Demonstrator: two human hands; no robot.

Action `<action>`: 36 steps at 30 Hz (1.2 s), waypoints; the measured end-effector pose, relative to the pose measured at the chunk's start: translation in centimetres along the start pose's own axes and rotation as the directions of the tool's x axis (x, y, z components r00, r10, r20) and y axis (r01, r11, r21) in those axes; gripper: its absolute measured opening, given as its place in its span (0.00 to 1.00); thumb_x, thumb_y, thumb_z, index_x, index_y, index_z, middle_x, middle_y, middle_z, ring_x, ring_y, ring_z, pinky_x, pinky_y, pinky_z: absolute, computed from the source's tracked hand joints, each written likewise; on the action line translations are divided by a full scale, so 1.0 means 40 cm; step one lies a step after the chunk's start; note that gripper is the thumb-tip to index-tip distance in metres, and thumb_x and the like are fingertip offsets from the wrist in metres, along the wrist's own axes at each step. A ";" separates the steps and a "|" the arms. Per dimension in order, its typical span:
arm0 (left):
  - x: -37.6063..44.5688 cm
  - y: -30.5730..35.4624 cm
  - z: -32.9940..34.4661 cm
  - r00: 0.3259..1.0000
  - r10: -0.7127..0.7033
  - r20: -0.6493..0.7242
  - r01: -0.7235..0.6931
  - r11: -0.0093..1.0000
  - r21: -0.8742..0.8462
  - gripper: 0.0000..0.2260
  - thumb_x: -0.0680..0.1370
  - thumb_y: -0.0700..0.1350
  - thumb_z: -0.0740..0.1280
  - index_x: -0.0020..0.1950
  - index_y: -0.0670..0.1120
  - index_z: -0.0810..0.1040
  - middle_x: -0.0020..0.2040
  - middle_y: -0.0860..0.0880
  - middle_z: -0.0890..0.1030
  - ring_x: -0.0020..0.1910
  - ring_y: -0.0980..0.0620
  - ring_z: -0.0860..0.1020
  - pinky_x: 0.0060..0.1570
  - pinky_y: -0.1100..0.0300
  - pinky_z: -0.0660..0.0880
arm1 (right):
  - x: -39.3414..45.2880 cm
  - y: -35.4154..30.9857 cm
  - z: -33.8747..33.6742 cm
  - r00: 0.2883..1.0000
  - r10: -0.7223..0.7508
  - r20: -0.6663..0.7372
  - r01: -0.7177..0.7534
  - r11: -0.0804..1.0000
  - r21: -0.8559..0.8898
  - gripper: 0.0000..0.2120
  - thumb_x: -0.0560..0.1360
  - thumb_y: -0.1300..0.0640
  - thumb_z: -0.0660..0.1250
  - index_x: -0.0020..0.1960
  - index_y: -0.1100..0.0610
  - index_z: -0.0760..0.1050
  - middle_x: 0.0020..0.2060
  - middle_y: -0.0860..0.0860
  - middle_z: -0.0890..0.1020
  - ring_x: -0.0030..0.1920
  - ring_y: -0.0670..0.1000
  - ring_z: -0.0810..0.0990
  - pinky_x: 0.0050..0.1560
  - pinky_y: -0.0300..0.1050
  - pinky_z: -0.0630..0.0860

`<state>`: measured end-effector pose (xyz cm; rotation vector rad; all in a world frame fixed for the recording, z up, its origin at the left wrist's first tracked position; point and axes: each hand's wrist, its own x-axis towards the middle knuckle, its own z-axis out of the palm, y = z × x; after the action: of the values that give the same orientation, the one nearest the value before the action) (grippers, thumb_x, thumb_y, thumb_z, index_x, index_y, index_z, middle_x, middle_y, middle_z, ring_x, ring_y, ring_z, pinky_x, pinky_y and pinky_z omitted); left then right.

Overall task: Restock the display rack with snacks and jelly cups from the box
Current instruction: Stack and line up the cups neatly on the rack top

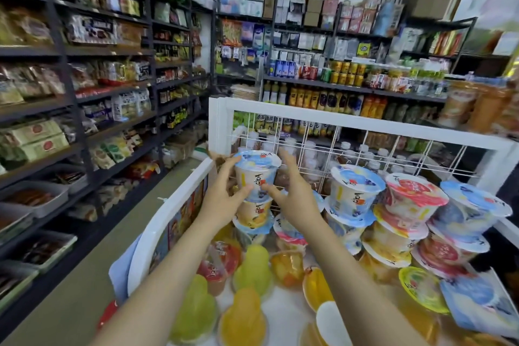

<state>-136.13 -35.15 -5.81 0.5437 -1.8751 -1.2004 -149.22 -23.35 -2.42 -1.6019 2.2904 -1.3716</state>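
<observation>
— Nearest the camera, what lies there?

— Pear-shaped jellies in green, yellow and orange, loose on the near floor of the white display rack, between the two bare forearms.

— And the hands?

— Both reach to the far left corner of the rack. The left hand has its thumb and fingers curled round the left side of a blue-lidded jelly cup. The right hand touches the same cup from the right with its thumb, the fingers spread and fairly straight behind it (more steadying than gripping, as far as I can tell).

— Where does that cup sit?

— On top of another cup, an orange-tinted one, just in front of the white wire grid at the rack's far side.

— Anything to the right?

— Stacks of jelly cups, blue and red lids, several leaning. A flat blue-lidded one lies tilted at the near right.

— Beyond the rack?

— Dark store shelves with packaged snacks on the left, bottled drinks far behind.
</observation>
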 end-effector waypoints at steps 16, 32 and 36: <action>0.001 0.004 0.001 0.998 0.040 0.056 -0.062 0.884 0.463 0.35 0.80 0.56 0.64 0.77 0.66 0.41 0.76 0.47 0.66 0.65 0.44 0.74 0.58 0.46 0.76 | 0.010 0.027 0.014 0.989 -0.111 0.097 0.122 0.986 -0.115 0.33 0.81 0.46 0.62 0.79 0.39 0.48 0.73 0.51 0.68 0.56 0.50 0.79 0.53 0.49 0.77; -0.364 -0.008 0.198 0.938 0.074 0.339 -0.321 0.559 0.765 0.22 0.78 0.61 0.56 0.62 0.51 0.80 0.59 0.50 0.81 0.58 0.46 0.79 0.56 0.50 0.75 | -0.413 0.201 -0.134 0.973 -0.124 0.194 0.148 0.982 -0.119 0.10 0.77 0.50 0.66 0.47 0.55 0.83 0.39 0.41 0.81 0.42 0.40 0.77 0.48 0.36 0.70; -0.365 0.005 0.197 0.937 -0.015 0.348 -0.294 0.501 0.814 0.25 0.78 0.64 0.54 0.62 0.51 0.80 0.57 0.50 0.83 0.57 0.45 0.79 0.58 0.51 0.71 | -0.479 0.232 -0.096 0.977 -0.106 0.185 0.162 0.932 -0.325 0.18 0.74 0.37 0.63 0.52 0.48 0.82 0.46 0.44 0.83 0.52 0.47 0.79 0.60 0.46 0.63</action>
<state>-134.29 -20.42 -13.22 0.7148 -2.7113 -0.1128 -148.94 -5.40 -14.51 -1.9165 2.4562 -0.8520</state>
